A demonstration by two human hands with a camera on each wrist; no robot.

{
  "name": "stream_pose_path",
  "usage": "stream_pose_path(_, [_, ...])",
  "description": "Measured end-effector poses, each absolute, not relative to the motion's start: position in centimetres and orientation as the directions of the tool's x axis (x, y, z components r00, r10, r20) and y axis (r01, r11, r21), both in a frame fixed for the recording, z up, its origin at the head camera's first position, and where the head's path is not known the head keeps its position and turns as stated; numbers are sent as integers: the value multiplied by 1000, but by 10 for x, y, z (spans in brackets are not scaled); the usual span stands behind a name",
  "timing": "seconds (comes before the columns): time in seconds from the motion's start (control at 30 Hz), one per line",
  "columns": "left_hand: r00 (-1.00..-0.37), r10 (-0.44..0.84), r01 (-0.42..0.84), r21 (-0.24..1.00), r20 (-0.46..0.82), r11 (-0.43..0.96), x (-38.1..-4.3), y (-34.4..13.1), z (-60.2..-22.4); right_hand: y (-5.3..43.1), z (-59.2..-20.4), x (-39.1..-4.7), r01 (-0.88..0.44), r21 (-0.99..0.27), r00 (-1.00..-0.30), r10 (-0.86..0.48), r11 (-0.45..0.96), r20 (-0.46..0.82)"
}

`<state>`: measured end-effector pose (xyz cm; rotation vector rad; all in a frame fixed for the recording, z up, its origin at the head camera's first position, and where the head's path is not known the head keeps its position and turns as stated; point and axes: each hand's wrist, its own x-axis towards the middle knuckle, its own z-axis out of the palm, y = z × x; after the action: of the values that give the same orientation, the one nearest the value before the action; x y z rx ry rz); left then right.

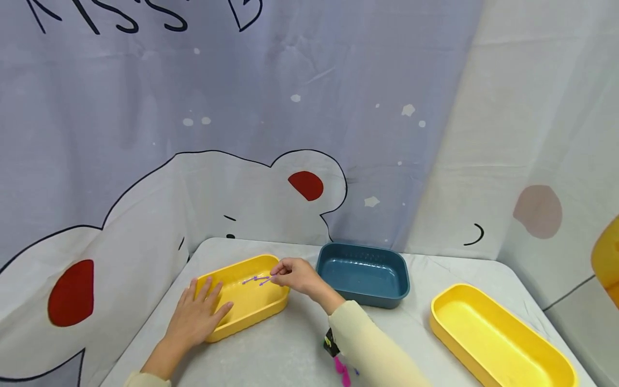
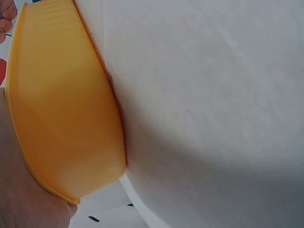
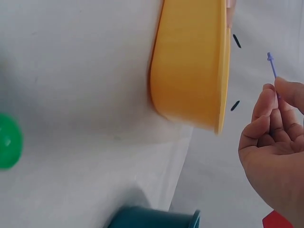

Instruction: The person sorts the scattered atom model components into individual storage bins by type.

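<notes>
A yellow tray (image 1: 246,321) stands on the white-covered table. My left hand (image 1: 195,317) rests over its left end with fingers spread and straight; the left wrist view shows the palm side against the rim. Above the tray's right end, my right hand (image 1: 301,278) pinches a thin purple stick (image 3: 272,66) between thumb and fingertips. In the right wrist view this stick has a small arrow-like tip pointing away from the hand. Other small purple sticks (image 1: 249,280) show inside the tray, just left of my right fingertips.
A dark teal bin (image 1: 362,299) stands right of the tray, near the back. Farther right lies a second yellow tray (image 1: 500,338). A pink item (image 1: 342,371) is partly hidden by my right sleeve, and a green rounded thing (image 3: 8,141) shows in the right wrist view. A printed curtain (image 1: 271,107) hangs behind.
</notes>
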<state>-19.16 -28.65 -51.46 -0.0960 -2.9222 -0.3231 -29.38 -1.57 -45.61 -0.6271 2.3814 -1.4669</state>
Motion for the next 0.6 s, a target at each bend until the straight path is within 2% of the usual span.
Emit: stream_pose_path(0.6, [-976,40,83,196,213,977,-191,-289,-516,-43,-457,-305,-155,-909,-910,-414,388,-22])
